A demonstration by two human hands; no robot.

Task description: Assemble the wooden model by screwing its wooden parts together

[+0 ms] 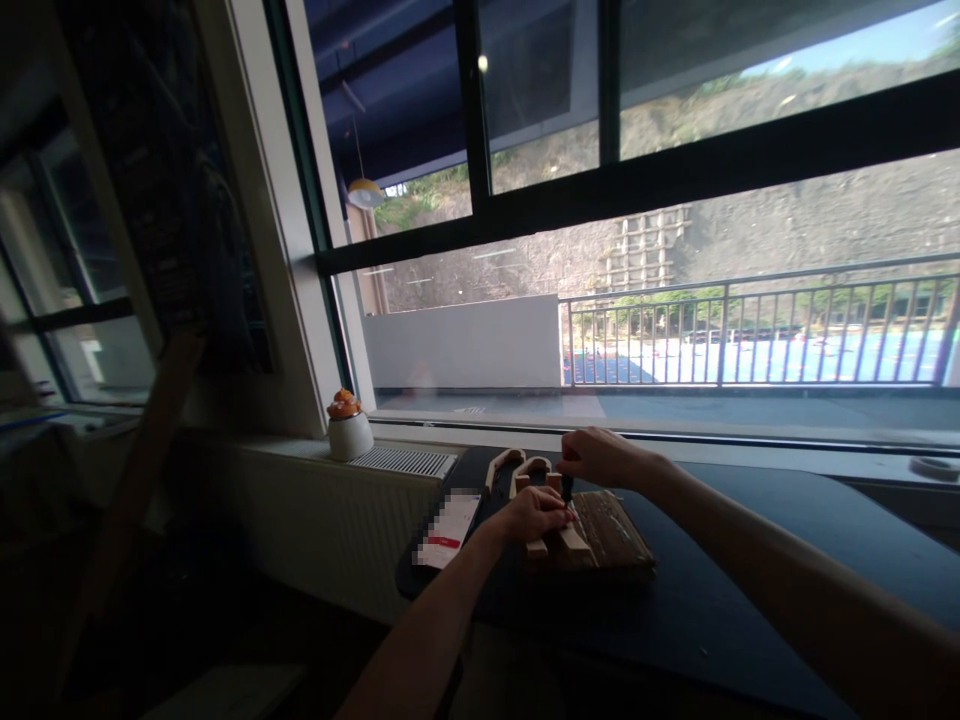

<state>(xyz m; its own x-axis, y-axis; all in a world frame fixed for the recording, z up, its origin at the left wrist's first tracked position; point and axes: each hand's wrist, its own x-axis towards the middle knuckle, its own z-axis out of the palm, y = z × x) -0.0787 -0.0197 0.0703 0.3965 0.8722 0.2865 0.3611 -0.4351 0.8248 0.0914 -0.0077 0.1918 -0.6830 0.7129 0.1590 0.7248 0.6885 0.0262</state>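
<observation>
The work at the dark brown wooden board (619, 530) looks under way rather than finished. The board lies on the dark tabletop (750, 560) by the window, with a pale wooden piece (574, 541) at its left side. The right hand (600, 456) is closed from above around a slim dark tool (568, 488) held roughly upright, its lower end down by the left hand's fingers; whether it is a screwdriver is too small to tell. The left hand (534, 514) is bent low over the pale wood at that spot, but I cannot tell whether it pinches the tool's tip or just steadies the wood.

Behind the left hand stands a curved wooden piece (504, 463) (its rounded outline looks already cut), apart from the board and touched by neither hand. With the tool in place, this spot seems incomplete; whether anything is fastened yet is hidden by the fingers, and how much remains overall cannot be judged.
</observation>
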